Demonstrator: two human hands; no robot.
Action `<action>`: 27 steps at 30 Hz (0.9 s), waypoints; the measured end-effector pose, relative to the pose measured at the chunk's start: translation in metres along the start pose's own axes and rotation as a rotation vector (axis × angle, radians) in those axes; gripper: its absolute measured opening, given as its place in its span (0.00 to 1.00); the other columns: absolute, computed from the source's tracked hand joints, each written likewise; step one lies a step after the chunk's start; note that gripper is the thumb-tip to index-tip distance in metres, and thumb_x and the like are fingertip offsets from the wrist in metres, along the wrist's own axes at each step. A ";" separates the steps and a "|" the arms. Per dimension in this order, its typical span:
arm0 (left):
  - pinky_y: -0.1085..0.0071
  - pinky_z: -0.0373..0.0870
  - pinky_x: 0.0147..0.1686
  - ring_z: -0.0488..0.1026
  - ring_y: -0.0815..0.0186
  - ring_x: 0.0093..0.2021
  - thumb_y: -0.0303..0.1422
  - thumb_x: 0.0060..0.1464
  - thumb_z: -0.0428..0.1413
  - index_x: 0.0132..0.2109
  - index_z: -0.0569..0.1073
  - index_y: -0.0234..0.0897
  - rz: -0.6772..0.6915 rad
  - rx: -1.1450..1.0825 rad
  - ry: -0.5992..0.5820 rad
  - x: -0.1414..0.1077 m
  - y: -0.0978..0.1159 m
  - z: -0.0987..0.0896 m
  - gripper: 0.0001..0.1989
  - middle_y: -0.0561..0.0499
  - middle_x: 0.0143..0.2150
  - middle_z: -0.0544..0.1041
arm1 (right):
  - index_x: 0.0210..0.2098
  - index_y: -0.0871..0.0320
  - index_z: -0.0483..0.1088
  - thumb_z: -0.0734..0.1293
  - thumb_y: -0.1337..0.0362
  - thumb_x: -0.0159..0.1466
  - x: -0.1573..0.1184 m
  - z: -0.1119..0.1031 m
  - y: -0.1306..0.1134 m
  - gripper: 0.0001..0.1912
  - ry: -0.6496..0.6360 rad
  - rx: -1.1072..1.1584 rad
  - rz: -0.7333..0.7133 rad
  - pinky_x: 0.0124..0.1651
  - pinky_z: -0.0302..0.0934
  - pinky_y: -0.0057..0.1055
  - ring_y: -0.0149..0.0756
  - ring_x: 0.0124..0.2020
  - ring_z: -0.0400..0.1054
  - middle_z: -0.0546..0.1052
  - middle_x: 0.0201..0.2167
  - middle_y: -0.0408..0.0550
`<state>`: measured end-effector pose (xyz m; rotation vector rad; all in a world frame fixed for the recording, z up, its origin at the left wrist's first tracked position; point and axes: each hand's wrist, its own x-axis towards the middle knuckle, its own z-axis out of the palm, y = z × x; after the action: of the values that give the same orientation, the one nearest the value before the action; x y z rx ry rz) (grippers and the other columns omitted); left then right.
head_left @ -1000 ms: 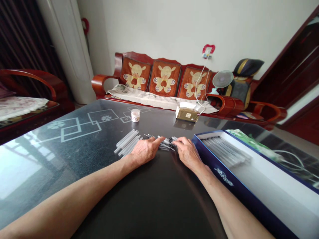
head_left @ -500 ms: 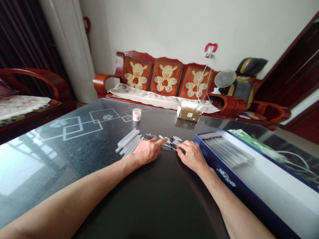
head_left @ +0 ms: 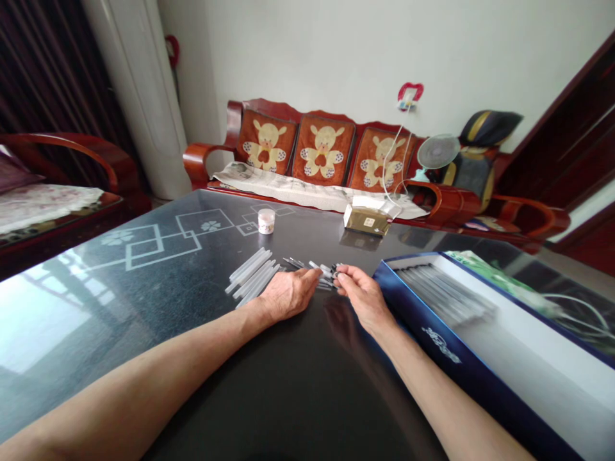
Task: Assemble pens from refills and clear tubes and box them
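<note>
My left hand (head_left: pixel 291 292) rests low over the dark table, fingers curled and pressed together beside a heap of slim pen parts (head_left: pixel 326 282). Whatever it grips is hidden. Thumb and fingers of my right hand (head_left: pixel 361 293) pinch a small black pen part (head_left: pixel 335 275) at the right end of that heap. Thin refills with pointed tips (head_left: pixel 293 262) lie just beyond my left fingers. Clear whitish pen barrels (head_left: pixel 252 275) lie in a slanting row left of my left hand, partly covered by it.
An open blue box (head_left: pixel 432 339) stands close by my right forearm, with several black-ended pens (head_left: pixel 439 291) inside. A small white jar (head_left: pixel 266 221) and a tissue box (head_left: pixel 368 219) stand farther back on the table (head_left: pixel 288 397). Green plastic packaging (head_left: pixel 500 282) lies behind the box.
My right hand has shifted slightly left and its fingers now pinch by the black parts. My left index finger, stretched out before, has curled in. The view has turned slightly.
</note>
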<state>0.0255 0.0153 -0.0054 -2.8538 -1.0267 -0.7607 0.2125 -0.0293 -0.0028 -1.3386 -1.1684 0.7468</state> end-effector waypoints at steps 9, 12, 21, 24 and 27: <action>0.73 0.67 0.26 0.77 0.63 0.33 0.35 0.66 0.39 0.56 0.65 0.37 0.027 0.023 -0.014 -0.001 0.002 -0.003 0.17 0.45 0.39 0.78 | 0.36 0.56 0.73 0.71 0.56 0.51 -0.009 0.011 -0.002 0.15 -0.026 0.175 0.101 0.39 0.66 0.32 0.37 0.37 0.74 0.79 0.32 0.44; 0.74 0.67 0.25 0.77 0.63 0.32 0.33 0.65 0.41 0.56 0.65 0.37 0.037 0.033 -0.030 -0.002 0.002 -0.003 0.17 0.46 0.38 0.78 | 0.36 0.55 0.73 0.70 0.56 0.52 -0.009 0.012 0.000 0.14 -0.048 0.148 0.083 0.39 0.66 0.34 0.38 0.38 0.74 0.79 0.33 0.45; 0.73 0.66 0.24 0.76 0.63 0.30 0.35 0.65 0.41 0.57 0.65 0.38 0.042 0.026 -0.047 -0.002 0.005 -0.006 0.17 0.48 0.36 0.77 | 0.36 0.54 0.73 0.68 0.56 0.54 -0.008 0.013 0.001 0.13 -0.061 0.049 0.032 0.42 0.67 0.37 0.40 0.39 0.74 0.80 0.33 0.45; 0.74 0.66 0.25 0.76 0.63 0.31 0.34 0.65 0.42 0.57 0.65 0.38 0.034 0.019 -0.048 -0.002 0.005 -0.006 0.17 0.48 0.36 0.77 | 0.36 0.54 0.73 0.68 0.56 0.54 -0.009 0.012 0.002 0.12 -0.067 0.049 0.036 0.42 0.67 0.37 0.40 0.39 0.74 0.80 0.34 0.45; 0.74 0.67 0.26 0.76 0.64 0.31 0.34 0.65 0.41 0.56 0.66 0.38 0.028 0.011 -0.055 -0.002 0.005 -0.007 0.17 0.47 0.36 0.77 | 0.36 0.54 0.73 0.68 0.57 0.54 -0.008 0.013 0.003 0.12 -0.070 0.044 0.028 0.42 0.67 0.37 0.39 0.38 0.74 0.79 0.33 0.44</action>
<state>0.0242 0.0091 0.0004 -2.8886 -0.9910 -0.6767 0.1989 -0.0324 -0.0096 -1.3032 -1.1839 0.8405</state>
